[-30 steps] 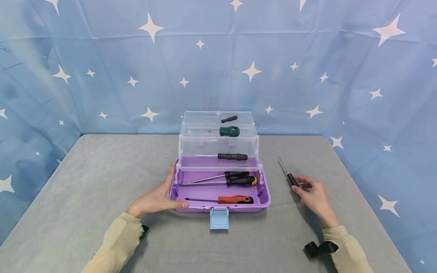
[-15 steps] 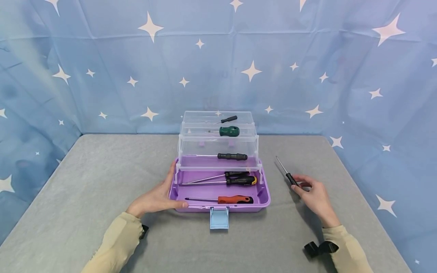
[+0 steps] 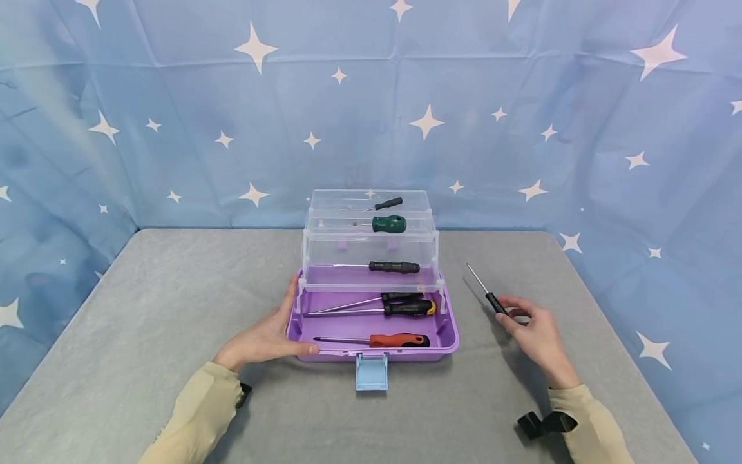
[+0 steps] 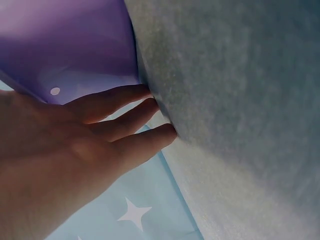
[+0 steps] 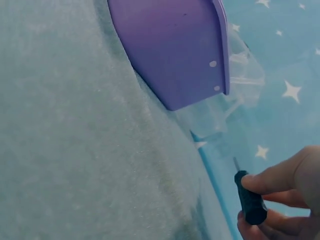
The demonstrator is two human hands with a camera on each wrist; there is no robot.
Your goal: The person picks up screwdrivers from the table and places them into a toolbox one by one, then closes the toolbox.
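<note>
A purple toolbox (image 3: pixel 371 354) stands with its clear tiered trays (image 3: pixel 371 245) raised. My left hand (image 3: pixel 263 335) rests on its left front corner, thumb along the front rim and fingers against the side. In the left wrist view those fingers (image 4: pixel 135 117) look straight, their tips at the table. To the right of the box, my right hand (image 3: pixel 533 332) pinches a black-handled screwdriver (image 3: pixel 496 303) between thumb and fingers, its shaft slanting up and left. In the right wrist view the dark handle (image 5: pixel 250 200) sits under the thumb.
An orange-and-black screwdriver (image 3: pixel 400 339), a black-and-yellow one (image 3: pixel 408 308) and another black one (image 3: pixel 401 296) lie in the box's base. The trays hold a black screwdriver (image 3: pixel 394 267), a green stubby one (image 3: pixel 390 223) and a small black one (image 3: pixel 388 203). A blue latch (image 3: pixel 371 374) hangs in front.
The screwdriver in my right hand has tilted a little, its tip moving slightly left and up. My left hand and the toolbox have stayed in place.
</note>
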